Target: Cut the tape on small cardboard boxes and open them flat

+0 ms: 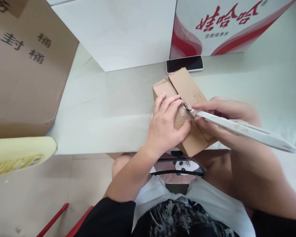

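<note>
Left fingers (173, 108) are spread loosely on the carton (189, 88); the white tool (244, 128), pinched by right fingers (210, 104), should be kept shallow.

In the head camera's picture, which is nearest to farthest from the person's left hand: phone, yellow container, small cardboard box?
1. Small cardboard box: directly under the left hand, touching it.
2. Phone: ahead, slightly to the right.
3. Yellow container: off at the left edge.
</note>
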Demonstrator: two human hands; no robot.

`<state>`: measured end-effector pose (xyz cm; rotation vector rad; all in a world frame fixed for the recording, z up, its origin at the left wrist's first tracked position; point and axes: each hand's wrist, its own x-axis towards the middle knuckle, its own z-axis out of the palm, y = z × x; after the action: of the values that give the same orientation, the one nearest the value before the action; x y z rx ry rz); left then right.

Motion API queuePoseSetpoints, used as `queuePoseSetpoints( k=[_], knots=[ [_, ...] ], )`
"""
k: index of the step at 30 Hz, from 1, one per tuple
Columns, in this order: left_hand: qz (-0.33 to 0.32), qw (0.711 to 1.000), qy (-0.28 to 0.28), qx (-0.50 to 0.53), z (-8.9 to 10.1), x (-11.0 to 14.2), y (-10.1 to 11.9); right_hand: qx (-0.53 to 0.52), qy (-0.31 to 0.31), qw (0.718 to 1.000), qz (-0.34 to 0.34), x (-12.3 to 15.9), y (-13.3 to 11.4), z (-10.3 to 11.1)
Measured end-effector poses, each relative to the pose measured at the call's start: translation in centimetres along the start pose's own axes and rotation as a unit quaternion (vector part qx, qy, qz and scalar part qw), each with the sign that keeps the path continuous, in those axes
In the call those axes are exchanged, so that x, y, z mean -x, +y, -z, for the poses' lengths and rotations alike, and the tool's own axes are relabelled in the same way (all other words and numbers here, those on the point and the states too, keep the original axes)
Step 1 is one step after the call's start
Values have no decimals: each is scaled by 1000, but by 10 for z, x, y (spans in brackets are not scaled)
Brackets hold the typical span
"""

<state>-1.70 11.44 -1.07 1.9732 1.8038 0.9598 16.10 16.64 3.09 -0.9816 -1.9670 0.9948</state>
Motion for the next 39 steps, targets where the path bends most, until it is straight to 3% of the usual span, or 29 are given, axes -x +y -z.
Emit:
queuePoseSetpoints(
  k=[7,12,21,28,39],
  knots=[
    [-12,1000,15,-5,-2,0,-2,-44,-2,999,-8,2,6,3],
    [-22,999,41,5,-4,0,-4,-66,73,994,-54,-1,10,-2],
    [-37,998,45,5,-5,-2,-8,-6,92,995,37,-4,16,-7],
    [-35,999,35,3,-5,-2,-8,-49,58,997,-31,4,11,-9],
    [-37,998,47,5,-6,-3,-8,9,104,994,-38,1,12,-9]
  ],
)
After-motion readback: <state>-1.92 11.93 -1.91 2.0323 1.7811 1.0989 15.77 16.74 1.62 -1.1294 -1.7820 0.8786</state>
